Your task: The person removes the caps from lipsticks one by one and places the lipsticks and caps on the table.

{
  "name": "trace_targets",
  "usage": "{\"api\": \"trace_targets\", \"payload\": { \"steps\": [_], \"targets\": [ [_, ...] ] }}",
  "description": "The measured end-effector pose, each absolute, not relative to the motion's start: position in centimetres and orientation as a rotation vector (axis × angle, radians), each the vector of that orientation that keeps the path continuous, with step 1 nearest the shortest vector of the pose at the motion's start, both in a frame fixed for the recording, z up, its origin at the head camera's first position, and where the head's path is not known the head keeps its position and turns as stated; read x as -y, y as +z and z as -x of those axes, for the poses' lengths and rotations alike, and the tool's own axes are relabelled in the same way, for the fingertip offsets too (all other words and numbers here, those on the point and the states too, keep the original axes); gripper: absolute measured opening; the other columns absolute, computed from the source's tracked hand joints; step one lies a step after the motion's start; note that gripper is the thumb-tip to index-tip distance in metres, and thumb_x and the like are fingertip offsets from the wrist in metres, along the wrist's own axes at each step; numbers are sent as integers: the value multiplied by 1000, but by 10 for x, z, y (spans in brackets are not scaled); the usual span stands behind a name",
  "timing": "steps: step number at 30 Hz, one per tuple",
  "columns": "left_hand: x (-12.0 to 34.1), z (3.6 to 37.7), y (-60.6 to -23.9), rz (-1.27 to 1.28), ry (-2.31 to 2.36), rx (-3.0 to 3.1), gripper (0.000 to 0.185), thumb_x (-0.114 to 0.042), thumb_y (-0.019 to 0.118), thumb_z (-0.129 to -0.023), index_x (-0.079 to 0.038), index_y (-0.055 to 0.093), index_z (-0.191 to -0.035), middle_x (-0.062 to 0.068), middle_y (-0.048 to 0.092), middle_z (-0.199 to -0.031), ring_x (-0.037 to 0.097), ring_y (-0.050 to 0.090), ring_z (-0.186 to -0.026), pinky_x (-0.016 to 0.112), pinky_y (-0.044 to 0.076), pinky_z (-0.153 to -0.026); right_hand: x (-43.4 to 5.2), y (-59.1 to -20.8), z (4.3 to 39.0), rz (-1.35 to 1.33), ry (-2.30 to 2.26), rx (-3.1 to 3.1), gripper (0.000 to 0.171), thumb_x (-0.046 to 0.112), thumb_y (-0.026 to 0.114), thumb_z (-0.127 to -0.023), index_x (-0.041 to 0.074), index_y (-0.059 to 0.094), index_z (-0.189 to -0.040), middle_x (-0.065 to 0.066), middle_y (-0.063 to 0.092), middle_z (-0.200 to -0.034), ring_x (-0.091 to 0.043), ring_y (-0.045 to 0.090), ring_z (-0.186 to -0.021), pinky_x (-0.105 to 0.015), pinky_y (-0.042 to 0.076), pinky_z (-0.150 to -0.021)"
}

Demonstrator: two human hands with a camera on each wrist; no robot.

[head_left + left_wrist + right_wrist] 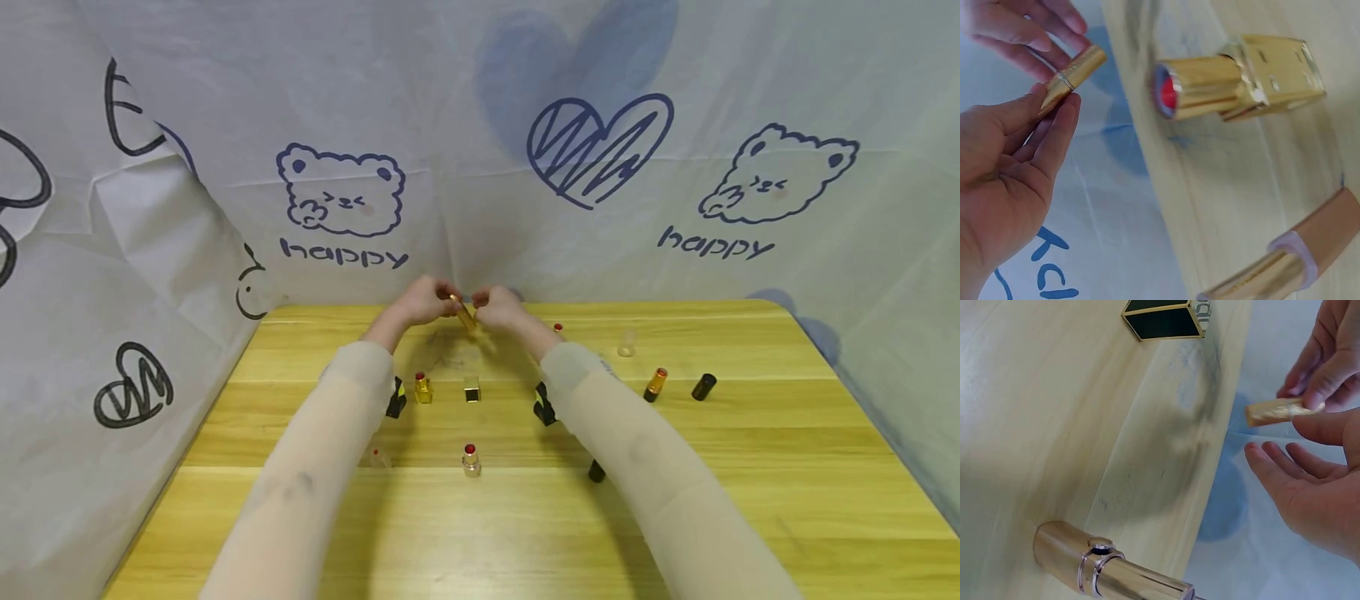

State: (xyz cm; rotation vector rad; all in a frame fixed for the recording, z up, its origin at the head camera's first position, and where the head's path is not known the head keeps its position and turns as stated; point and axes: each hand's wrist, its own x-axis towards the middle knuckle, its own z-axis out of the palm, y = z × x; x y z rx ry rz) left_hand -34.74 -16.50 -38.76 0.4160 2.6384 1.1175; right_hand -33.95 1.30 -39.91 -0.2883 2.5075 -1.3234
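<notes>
Above the far edge of the pale wooden counter (750, 433), the left hand (423, 302) pinches one end of a slim, glittery gold metal lipstick tube (465, 315); the right hand (498, 308) pinches the other end.

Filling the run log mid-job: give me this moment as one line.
left hand: pinches gold lipstick tube | right hand: pinches other end | tube: above table
</notes>
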Motion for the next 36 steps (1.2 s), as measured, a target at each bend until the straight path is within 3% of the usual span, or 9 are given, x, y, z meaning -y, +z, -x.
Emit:
{"api": "trace_targets", "payload": {
  "steps": [6, 11, 17, 24, 30, 36],
  "targets": [
    [166, 342, -375, -363, 1315, -2551, 34, -8, 59, -106, 11, 60, -134, 30, 63, -129, 42, 66, -118, 46, 55, -104, -16, -395, 337, 332, -1295, -2541, 45, 2, 64, -96, -5, 60, -140, -20, 67, -134, -31, 62, -125, -34, 53, -103],
    [164, 340, -371, -354, 1414, -2506, 35, -5, 57, -106, 14, 57, -136, 31, 62, -128, 43, 65, -120, 41, 57, -102, -19, -392, 333, 362, -1336, -2515, 40, 4, 63, -99, -8, 61, -137, -23, 68, -127, -33, 67, -114, -34, 56, -94],
    [161, 340, -370, -344, 1447, -2490, 34, -4, 57, -107, 14, 58, -135, 31, 62, -127, 46, 63, -122, 41, 56, -102, -23, -389, 329, 372, -1403, -2468, 37, 8, 61, -104, -10, 60, -136, -26, 68, -121, -39, 68, -115, -44, 57, -98],
    [161, 340, -368, -337, 1442, -2505, 31, -3, 57, -106, 12, 61, -133, 29, 63, -125, 43, 65, -119, 40, 57, -101, -26, -386, 329, 424, -1354, -2529, 32, 8, 64, -104, -9, 65, -130, -24, 72, -115, -36, 72, -107, -38, 61, -89],
    [159, 340, -365, -323, 1441, -2507, 30, -3, 57, -106, 12, 62, -132, 29, 64, -125, 40, 67, -117, 37, 58, -99, -28, -384, 330, 431, -1325, -2554, 31, 9, 64, -104, -8, 65, -130, -22, 73, -114, -32, 73, -103, -41, 60, -91],
    [158, 339, -364, -327, 1448, -2514, 30, -2, 57, -106, 13, 61, -131, 29, 64, -124, 42, 67, -117, 38, 59, -98, -27, -382, 330, 436, -1322, -2543, 31, 6, 63, -104, -9, 65, -131, -23, 73, -115, -37, 71, -108, -42, 60, -93]
  ]
}}
